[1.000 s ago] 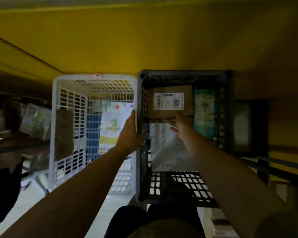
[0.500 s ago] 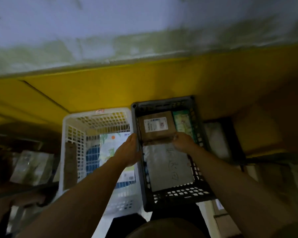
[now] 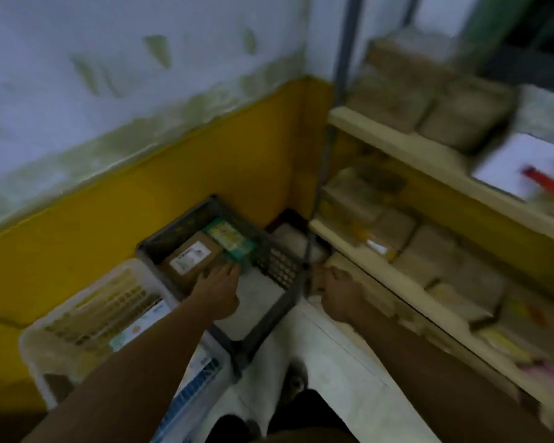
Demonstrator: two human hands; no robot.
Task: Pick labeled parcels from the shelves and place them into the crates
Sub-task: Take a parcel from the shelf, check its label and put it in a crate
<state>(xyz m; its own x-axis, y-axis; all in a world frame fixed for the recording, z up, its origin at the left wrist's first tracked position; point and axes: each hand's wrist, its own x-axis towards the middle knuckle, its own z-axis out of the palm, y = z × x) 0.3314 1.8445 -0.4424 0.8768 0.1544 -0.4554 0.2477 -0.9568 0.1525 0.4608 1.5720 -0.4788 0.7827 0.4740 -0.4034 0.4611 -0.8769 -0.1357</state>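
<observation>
A dark crate [image 3: 271, 318] stands against the yellow wall and holds a brown labeled parcel [image 3: 189, 258], a green parcel [image 3: 231, 243] and a flat white parcel [image 3: 258, 297]. My left hand [image 3: 216, 290] reaches over this crate with straight fingers, its tips at the near edge of the brown parcel. A white crate [image 3: 77, 318] to its left holds a printed packet [image 3: 135, 330]. My right hand [image 3: 339, 295] is outside the dark crate, by the lower shelf's left corner; it is blurred and its fingers are unclear. It holds nothing that I can see.
Wooden shelves [image 3: 397, 145] on the right carry several brown parcels [image 3: 429, 251] on two levels. A white sheet with a red mark [image 3: 525, 167] lies on the upper level. A grey upright pole [image 3: 343, 75] stands at the shelf corner. Pale floor [image 3: 333, 378] runs between crates and shelves.
The view swung right, bringing the shelves into sight. My right hand left the dark crate and moved toward the shelf corner. My left hand shifted from the crate rim to over the brown parcel.
</observation>
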